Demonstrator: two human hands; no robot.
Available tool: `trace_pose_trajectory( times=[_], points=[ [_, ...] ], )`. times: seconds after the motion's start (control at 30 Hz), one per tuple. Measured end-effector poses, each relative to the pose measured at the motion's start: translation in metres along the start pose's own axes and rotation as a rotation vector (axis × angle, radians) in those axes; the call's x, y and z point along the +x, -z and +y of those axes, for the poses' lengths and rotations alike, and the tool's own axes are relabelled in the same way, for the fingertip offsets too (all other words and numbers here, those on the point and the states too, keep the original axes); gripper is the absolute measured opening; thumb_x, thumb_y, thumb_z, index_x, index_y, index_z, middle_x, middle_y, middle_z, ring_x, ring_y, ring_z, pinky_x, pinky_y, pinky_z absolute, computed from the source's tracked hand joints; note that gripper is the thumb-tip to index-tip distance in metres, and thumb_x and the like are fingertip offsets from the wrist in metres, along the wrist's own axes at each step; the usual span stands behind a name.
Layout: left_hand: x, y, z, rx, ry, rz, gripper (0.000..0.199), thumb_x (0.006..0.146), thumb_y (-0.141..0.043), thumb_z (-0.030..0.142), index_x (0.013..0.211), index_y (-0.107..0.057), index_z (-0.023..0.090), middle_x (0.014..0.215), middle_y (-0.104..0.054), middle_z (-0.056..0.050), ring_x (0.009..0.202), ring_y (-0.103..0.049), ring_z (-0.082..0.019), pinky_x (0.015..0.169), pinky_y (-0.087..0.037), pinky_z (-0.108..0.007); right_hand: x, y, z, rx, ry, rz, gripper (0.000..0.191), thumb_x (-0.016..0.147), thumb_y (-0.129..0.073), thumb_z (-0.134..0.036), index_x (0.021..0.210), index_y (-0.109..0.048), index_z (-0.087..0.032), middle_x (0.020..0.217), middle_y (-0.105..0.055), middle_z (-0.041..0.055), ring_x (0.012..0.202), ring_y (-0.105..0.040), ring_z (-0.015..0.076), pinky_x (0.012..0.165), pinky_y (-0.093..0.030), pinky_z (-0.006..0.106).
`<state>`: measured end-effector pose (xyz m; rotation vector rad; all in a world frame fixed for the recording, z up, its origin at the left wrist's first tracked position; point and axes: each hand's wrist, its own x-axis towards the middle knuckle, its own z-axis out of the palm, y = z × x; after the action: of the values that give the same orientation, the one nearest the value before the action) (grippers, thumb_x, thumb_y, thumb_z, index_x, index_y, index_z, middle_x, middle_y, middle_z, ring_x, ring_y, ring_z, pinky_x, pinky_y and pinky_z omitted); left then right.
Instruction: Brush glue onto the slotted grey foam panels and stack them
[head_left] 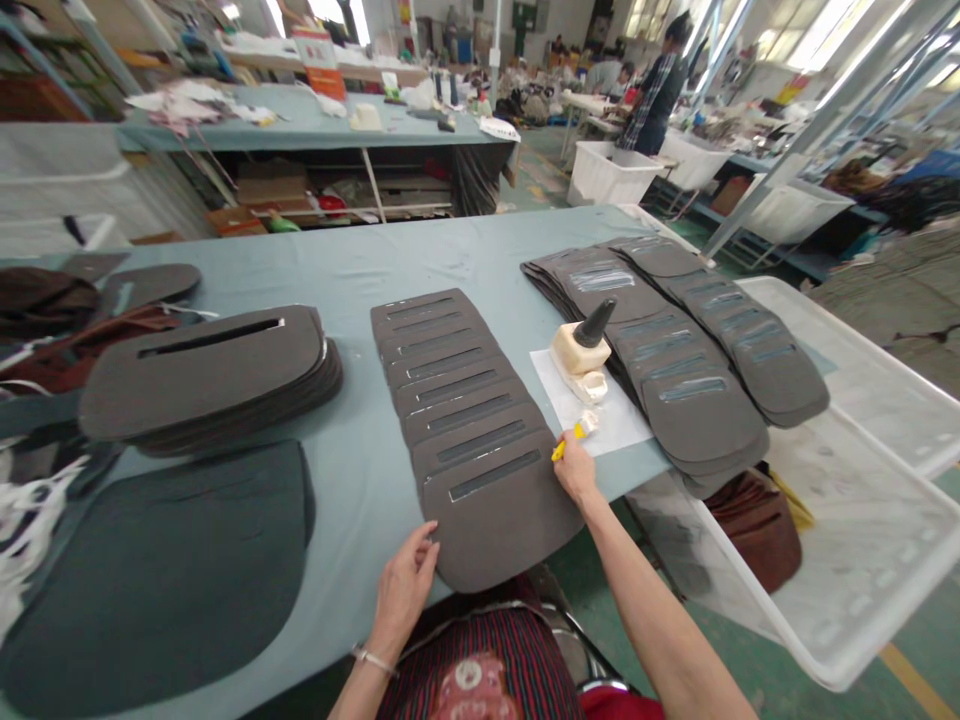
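Several dark grey foam pieces lie overlapped in a row on the blue-green table, each showing a narrow slot. My left hand touches the left edge of the nearest piece, thumb and fingers bent, with nothing seen in it. My right hand is closed on a yellow-handled brush by the right edge of the row. The brush's tip has cream-coloured matter on it. Just beyond it, a cream container with a black cone-shaped top stands on a white sheet.
A stack of grey pieces and a dark green piece lie at left. More overlapped pieces reach over the table's right edge, beside a white plastic bin. A person stands far back.
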<state>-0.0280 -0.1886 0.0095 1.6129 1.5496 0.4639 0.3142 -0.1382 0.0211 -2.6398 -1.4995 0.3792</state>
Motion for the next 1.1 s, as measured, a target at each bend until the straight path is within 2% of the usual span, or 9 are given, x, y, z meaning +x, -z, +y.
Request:
trace_pose_trajectory(
  times=[0.6, 0.83, 1.1],
  points=[
    [-0.005, 0.003, 0.012, 0.000, -0.011, 0.046, 0.039, 0.084, -0.041, 0.037, 0.116, -0.057, 0.023, 0.082, -0.067, -0.003, 0.072, -0.063, -0.015, 0.072, -0.049, -0.029, 0.002, 0.001, -0.002, -0.044, 0.013, -0.015, 0.024, 0.082, -0.048, -0.012, 0.105, -0.047, -0.019, 0.071, -0.054, 0.0003, 0.058, -0.049, 0.0120, 0.054, -0.019, 0.024],
    [-0.003, -0.002, 0.007, 0.045, -0.021, 0.054, 0.040, 0.084, -0.040, 0.038, 0.117, -0.056, 0.022, 0.083, -0.066, -0.003, 0.073, -0.063, -0.016, 0.073, -0.049, -0.031, -0.001, 0.004, -0.006, -0.065, 0.031, -0.006, 0.025, 0.082, -0.047, -0.010, 0.105, -0.046, -0.020, 0.078, -0.058, 0.0020, 0.063, -0.053, 0.0135, 0.054, -0.021, 0.024],
    [0.001, -0.007, 0.003, 0.058, -0.038, 0.056, 0.040, 0.087, -0.036, 0.039, 0.117, -0.056, 0.021, 0.094, -0.069, -0.007, 0.085, -0.065, -0.020, 0.083, -0.050, -0.036, -0.006, 0.006, -0.007, -0.068, 0.044, -0.009, 0.030, 0.082, -0.046, -0.007, 0.108, -0.045, -0.020, 0.087, -0.059, 0.0033, 0.070, -0.056, 0.0131, 0.056, -0.025, 0.022]
  ],
)
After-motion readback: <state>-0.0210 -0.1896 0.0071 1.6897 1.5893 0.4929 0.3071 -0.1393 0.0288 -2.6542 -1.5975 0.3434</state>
